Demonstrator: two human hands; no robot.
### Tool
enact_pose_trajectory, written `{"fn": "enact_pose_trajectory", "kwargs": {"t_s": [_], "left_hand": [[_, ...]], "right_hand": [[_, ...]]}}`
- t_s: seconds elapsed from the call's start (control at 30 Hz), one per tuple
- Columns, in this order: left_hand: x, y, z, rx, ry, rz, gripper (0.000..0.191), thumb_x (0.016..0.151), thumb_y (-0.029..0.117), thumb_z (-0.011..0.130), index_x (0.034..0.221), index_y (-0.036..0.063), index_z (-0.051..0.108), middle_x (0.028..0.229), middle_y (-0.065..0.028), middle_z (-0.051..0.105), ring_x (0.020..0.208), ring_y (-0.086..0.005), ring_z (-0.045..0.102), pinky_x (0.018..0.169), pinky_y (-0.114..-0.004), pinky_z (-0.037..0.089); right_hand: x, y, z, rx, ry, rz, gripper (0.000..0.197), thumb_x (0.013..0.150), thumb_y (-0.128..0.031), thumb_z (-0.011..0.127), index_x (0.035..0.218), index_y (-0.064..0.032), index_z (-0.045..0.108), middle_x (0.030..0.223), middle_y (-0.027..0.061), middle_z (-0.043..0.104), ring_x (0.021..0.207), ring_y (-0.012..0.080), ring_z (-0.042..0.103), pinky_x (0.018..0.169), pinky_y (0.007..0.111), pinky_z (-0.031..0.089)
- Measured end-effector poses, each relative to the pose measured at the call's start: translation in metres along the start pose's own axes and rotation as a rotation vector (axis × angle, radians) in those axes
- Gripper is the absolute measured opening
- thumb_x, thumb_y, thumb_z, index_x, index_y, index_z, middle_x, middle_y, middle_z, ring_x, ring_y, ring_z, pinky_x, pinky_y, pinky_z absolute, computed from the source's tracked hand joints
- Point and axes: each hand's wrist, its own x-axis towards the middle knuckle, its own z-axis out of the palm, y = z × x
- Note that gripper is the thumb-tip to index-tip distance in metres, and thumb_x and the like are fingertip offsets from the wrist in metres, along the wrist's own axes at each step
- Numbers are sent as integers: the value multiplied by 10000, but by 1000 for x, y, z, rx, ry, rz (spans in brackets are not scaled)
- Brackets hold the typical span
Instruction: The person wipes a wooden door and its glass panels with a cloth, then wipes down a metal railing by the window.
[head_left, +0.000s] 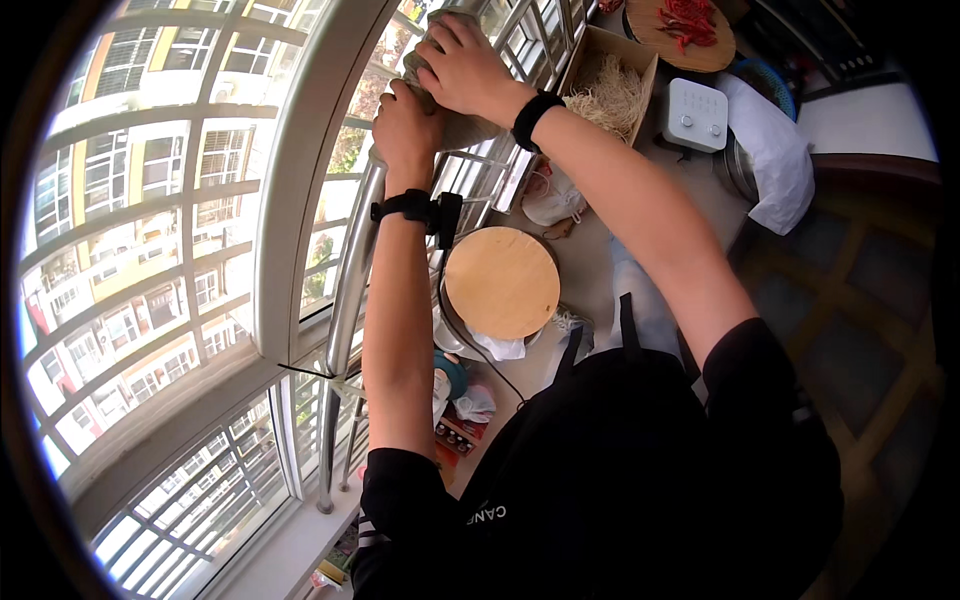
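My left hand (409, 129) is closed around a grey-green cloth (465, 132) draped over the stainless-steel handrail (356, 262) by the window. Just beyond it, my right hand (466, 69) presses on the same cloth with its fingers curled over it. The cloth hides the rail beneath and hangs down on the room side. Black bands circle both wrists, and the left one carries a small black device (448, 221) with a cable running back towards me.
Below the rail are a round wooden board (502, 282) on a container and a cardboard box (645, 86) of pale dried strands. A white appliance (695, 115) with two knobs is beside a white plastic sack (772, 161). Red chillies (686, 24) lie on another board (716, 52). Barred windows line the left.
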Motion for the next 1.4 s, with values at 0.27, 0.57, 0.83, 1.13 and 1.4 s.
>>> {"fn": "enact_pose_trajectory", "kwargs": {"t_s": [0.27,0.57,0.83,1.13,1.4], "left_hand": [[-192,-140,-49,19,71,-85,458,781,282,738,1106,36,529,1003,-169,613,946,-371,614,826,-466,486],[-203,-133,-37,166,136,-59,518,863,337,627,1208,-23,487,1137,-197,569,1029,-379,566,887,-479,423],[-64,-40,-12,5,-17,-25,488,867,285,663,1197,-23,476,1086,-207,577,1018,-410,582,842,-503,464],[150,131,36,13,-2,198,447,854,299,679,1069,-30,466,1052,-212,566,962,-394,635,731,-490,552],[234,206,45,-35,-61,125,679,787,491,692,1150,-49,498,1177,-248,608,1068,-429,636,885,-527,504]], "right_hand": [[-103,-215,-4,108,-131,-17,459,954,-374,490,1276,-64,591,1427,178,478,1426,359,305,1150,610,203],[-117,-261,9,900,52,607,966,893,-200,648,1565,-29,-24,1599,262,52,1488,442,88,1212,477,162],[-48,-104,16,1440,11,841,834,864,-233,775,1417,4,198,1125,106,485,1062,216,515,969,368,445],[68,131,20,1487,320,1209,1085,734,-166,880,1530,23,169,1307,217,524,1168,288,584,973,377,514],[116,230,34,1520,374,1193,695,677,-219,912,1196,83,560,1143,176,652,1047,252,658,928,359,542]]}}
